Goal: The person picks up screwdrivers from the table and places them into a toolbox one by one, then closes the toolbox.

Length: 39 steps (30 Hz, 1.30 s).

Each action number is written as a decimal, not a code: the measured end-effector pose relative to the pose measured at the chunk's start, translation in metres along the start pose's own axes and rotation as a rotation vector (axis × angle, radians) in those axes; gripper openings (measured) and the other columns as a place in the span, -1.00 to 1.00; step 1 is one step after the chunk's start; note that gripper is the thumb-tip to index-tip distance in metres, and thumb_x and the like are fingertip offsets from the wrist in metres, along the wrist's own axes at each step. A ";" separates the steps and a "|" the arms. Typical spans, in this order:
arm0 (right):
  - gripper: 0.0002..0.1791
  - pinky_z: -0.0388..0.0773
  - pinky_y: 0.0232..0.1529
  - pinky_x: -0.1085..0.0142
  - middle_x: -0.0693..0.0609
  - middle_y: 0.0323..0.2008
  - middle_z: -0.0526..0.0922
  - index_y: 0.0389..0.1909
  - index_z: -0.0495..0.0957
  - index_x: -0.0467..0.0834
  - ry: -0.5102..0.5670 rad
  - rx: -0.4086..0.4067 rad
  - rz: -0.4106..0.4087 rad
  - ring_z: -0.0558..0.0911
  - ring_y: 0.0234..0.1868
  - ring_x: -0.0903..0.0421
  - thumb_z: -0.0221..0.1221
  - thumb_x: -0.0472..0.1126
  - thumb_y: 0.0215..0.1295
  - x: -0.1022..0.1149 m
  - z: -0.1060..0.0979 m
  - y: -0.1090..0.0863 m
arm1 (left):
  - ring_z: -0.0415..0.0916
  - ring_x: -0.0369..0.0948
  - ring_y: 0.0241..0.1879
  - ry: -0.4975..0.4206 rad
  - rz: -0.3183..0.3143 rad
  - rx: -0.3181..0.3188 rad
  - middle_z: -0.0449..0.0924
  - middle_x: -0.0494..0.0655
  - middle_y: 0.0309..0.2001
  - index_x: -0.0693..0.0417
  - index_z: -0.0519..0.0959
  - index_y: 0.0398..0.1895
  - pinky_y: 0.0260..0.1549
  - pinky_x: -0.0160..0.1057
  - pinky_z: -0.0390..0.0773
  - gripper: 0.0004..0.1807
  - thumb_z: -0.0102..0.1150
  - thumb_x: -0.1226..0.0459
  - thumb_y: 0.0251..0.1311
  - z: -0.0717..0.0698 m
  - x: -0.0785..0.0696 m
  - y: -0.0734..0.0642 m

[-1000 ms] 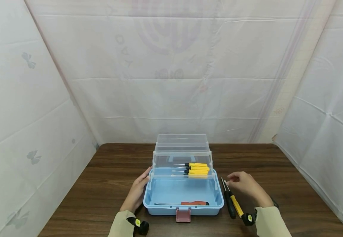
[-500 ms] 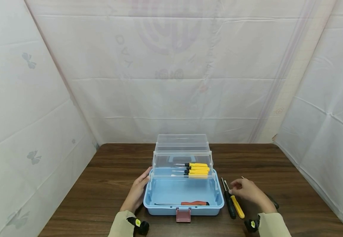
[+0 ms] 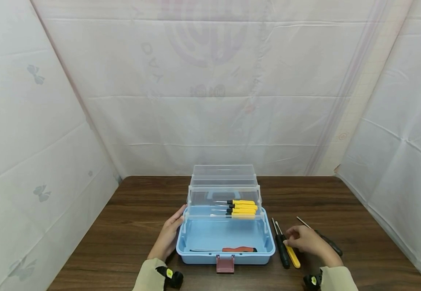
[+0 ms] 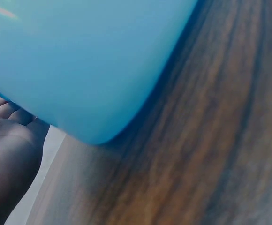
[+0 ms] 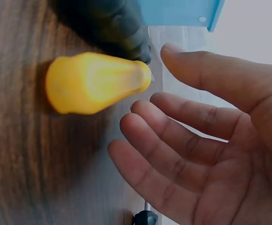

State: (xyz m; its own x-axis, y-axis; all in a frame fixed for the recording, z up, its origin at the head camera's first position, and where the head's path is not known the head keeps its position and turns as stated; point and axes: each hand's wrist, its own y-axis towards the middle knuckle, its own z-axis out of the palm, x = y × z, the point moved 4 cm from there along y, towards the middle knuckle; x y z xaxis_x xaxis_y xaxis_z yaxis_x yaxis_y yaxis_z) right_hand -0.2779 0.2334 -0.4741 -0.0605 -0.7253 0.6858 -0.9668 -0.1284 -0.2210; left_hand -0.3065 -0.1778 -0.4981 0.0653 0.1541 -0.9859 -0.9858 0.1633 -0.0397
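Observation:
My left hand [image 3: 168,233] rests against the left wall of a light blue toolbox [image 3: 244,260], fingers extended along its side. In the left wrist view the toolbox wall [image 4: 89,70] fills the top, with part of the hand [image 4: 9,154] beside it. My right hand [image 3: 306,242] hovers at a yellow-handled screwdriver [image 3: 294,258] lying right of the toolbox. The right wrist view shows its fingers loosely bent and parted, near the yellow handle [image 5: 89,84] without gripping it. A black-handled screwdriver [image 3: 282,251] lies alongside.
Behind the right hand lies another dark-handled screwdriver [image 3: 329,241]. A red-handled screwdriver [image 3: 238,249] is in the toolbox's bottom compartment. Several yellow screwdrivers [image 3: 243,207] lie in its raised clear tray, under the open lid [image 3: 223,170]. White sheeting [image 3: 159,121] borders the wooden table [image 3: 137,210].
The right hand has drawn back toward the person, from beside the screwdriver shafts to the yellow handle, uncovering the dark-handled screwdriver at the right. The left hand and toolbox have stayed put.

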 end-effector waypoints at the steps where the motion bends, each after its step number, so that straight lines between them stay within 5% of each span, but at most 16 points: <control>1: -0.56 0.59 -0.44 0.23 -0.03 -0.38 0.57 -0.05 0.53 -0.42 -0.001 0.005 -0.001 0.53 -0.43 0.13 0.32 -0.22 0.11 -0.001 0.001 0.000 | -0.18 0.04 0.51 0.001 0.000 0.001 -0.11 0.07 0.54 0.08 0.05 0.50 0.42 0.11 -0.03 -0.44 -0.23 0.26 0.48 0.000 0.000 0.000; 39: -0.68 0.61 -0.41 0.27 -0.05 -0.40 0.56 -0.19 0.57 -0.39 -0.027 -0.015 0.123 0.55 -0.42 0.13 0.34 -0.30 0.06 -0.008 0.007 0.000 | -0.18 0.06 0.51 0.006 0.000 -0.007 -0.10 0.06 0.53 0.09 0.06 0.50 0.41 0.12 -0.01 -0.44 -0.22 0.25 0.48 0.000 0.001 0.000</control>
State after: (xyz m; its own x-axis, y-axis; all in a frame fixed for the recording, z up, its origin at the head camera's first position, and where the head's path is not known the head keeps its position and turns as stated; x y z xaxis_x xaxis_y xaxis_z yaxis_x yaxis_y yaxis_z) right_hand -0.2758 0.2345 -0.4841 -0.1726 -0.7527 0.6353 -0.9560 -0.0272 -0.2920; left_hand -0.3066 -0.1781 -0.4986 0.0642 0.1485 -0.9868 -0.9869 0.1563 -0.0407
